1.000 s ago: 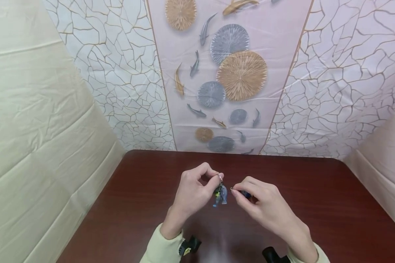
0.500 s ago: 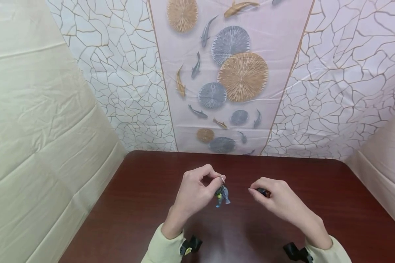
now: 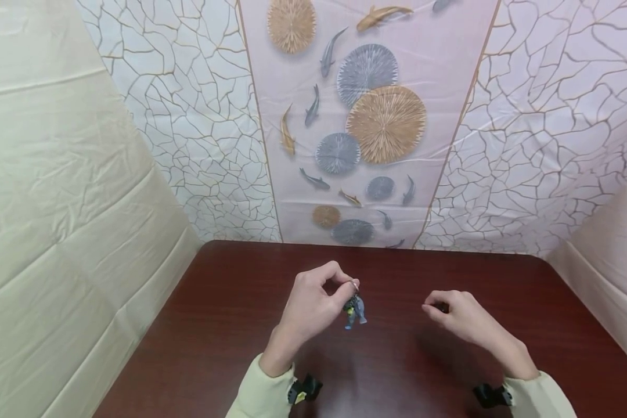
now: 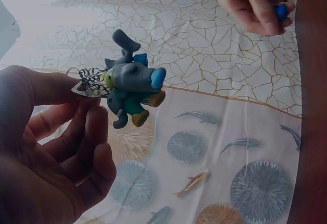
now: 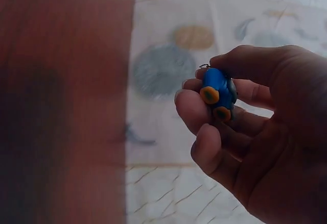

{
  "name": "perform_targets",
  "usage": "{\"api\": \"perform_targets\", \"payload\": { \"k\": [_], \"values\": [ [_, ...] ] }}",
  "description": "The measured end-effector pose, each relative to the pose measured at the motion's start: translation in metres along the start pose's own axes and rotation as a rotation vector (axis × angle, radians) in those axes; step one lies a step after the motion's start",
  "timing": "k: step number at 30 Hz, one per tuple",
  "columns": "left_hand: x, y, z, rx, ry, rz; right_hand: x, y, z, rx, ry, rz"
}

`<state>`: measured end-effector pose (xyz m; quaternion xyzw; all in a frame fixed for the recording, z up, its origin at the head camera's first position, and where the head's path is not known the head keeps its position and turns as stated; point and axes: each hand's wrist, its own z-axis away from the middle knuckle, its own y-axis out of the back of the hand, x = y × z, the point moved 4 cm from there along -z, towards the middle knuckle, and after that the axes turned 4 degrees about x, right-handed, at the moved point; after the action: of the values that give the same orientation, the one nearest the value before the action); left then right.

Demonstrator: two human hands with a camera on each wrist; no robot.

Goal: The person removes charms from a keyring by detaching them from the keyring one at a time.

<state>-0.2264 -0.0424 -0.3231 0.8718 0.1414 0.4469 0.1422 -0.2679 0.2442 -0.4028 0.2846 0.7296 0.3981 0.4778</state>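
Observation:
My left hand [image 3: 316,299] pinches a metal ring [image 4: 88,88] between thumb and forefinger, held up over the table. From the ring, on short chains, dangles a cluster of small figurine charms [image 4: 134,77] in grey, blue and green with orange-brown feet. In the head view the charms [image 3: 354,310] hang just right of the left fingertips. Apart from it, to the right, my right hand [image 3: 465,316] holds a single small blue figurine charm [image 5: 216,83] with orange feet. A thin wire loop [image 5: 205,66] sticks out at its top. The fingers hide most of this charm in the head view.
Below both hands spreads a dark red-brown table [image 3: 230,348]. A patterned cloth [image 3: 386,122] with fish and round discs hangs behind it, and a pale cloth [image 3: 83,232] drapes on the left. Black straps [image 3: 304,389] are worn at both wrists.
My right hand has moved away to the right with the blue charm, widening the gap between the hands. The left hand has stayed almost in place, still pinching the ring.

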Motion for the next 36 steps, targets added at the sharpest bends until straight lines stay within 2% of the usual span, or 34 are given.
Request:
{"api": "perform_targets", "payload": {
  "k": [5,13,18,23,30,36],
  "values": [
    [-0.001,-0.001,0.000,-0.008,0.002,-0.011,0.033,-0.007,0.002,-0.034,-0.072,-0.002],
    [-0.003,-0.004,0.000,-0.016,0.008,-0.018,0.075,-0.012,0.008,-0.048,-0.133,0.008],
    [-0.003,-0.006,0.000,-0.025,0.009,-0.023,0.094,-0.016,0.014,-0.096,-0.201,-0.062],
    [-0.003,-0.005,0.000,-0.029,0.010,-0.029,0.105,-0.018,0.018,-0.118,-0.245,-0.110],
    [-0.002,-0.003,0.000,-0.037,0.016,-0.031,0.112,-0.017,0.017,-0.120,-0.254,-0.090],
    [-0.001,-0.001,0.000,-0.039,0.006,-0.045,0.112,-0.010,0.014,-0.129,-0.213,0.029]
  ]
}}
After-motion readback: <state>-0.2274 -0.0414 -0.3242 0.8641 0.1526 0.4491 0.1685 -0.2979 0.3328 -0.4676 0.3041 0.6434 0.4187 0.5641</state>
